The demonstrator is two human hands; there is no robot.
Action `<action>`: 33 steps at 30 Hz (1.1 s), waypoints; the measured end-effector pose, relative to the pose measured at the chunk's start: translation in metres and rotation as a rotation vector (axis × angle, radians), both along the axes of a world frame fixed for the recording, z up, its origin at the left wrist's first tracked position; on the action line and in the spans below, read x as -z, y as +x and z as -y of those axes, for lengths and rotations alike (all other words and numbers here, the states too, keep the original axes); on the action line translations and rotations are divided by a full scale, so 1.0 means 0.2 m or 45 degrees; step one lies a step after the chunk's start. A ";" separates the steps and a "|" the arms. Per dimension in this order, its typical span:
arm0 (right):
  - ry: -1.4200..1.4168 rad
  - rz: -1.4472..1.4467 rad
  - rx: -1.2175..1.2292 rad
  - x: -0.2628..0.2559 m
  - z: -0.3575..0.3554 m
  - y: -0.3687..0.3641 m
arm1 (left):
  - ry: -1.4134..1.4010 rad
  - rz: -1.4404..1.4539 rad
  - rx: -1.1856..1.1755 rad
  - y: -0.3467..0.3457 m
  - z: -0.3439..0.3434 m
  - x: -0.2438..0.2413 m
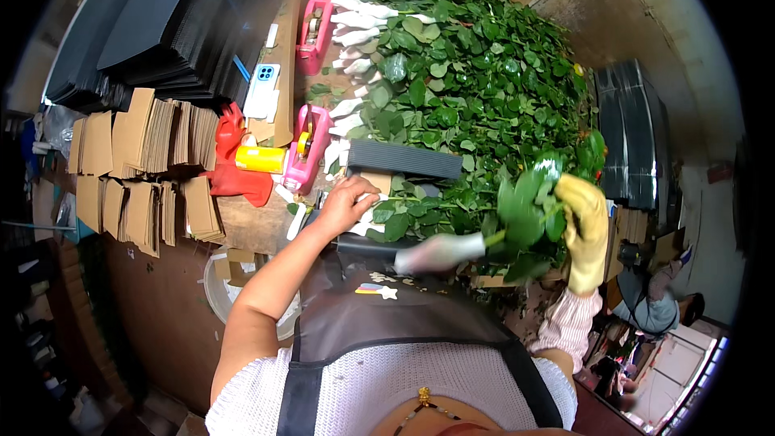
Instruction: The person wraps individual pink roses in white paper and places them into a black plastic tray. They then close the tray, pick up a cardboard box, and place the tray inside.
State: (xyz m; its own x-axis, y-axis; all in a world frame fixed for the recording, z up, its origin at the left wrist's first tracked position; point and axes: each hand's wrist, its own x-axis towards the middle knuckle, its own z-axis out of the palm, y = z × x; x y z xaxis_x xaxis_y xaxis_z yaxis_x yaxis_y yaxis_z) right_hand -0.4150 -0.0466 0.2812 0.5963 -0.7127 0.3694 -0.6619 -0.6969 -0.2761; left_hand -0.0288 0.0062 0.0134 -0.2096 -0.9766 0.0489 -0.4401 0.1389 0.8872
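My bare left hand (350, 206) is at the near end of the table, its fingers closed around a flower head in a white sleeve (370, 198). Its leafy stem runs off to the right. In a yellow glove, my right hand (582, 227) grips the leafy stem of another flower, whose white-sleeved head (442, 253) points left, blurred by motion, in front of my apron. Just beyond my left hand lies a dark grey corrugated plastic box (405, 158), with a bit of brown cardboard (378, 181) beside it. A large heap of leafy stems (478, 72) covers the table beyond.
Two pink tape dispensers (306, 148) stand left of the sleeved heads. Further left are a yellow can (260, 159), red gloves (239, 178), a phone (263, 88), cardboard stacks (148, 139) and black corrugated sheets (163, 24). A round bin (219, 290) stands below. Another person (654, 306) is at far right.
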 end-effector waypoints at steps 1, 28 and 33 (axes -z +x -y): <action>0.108 0.055 -0.060 0.00 -0.05 -0.02 | 0.010 0.006 0.009 0.00 0.00 0.00; 1.126 -1.063 0.755 -0.04 -0.54 -0.47 | -0.054 -0.044 -0.017 -0.02 0.00 0.06; 0.553 -0.751 0.790 0.09 -0.35 -0.42 | -0.029 -0.052 -0.053 -0.02 0.00 0.02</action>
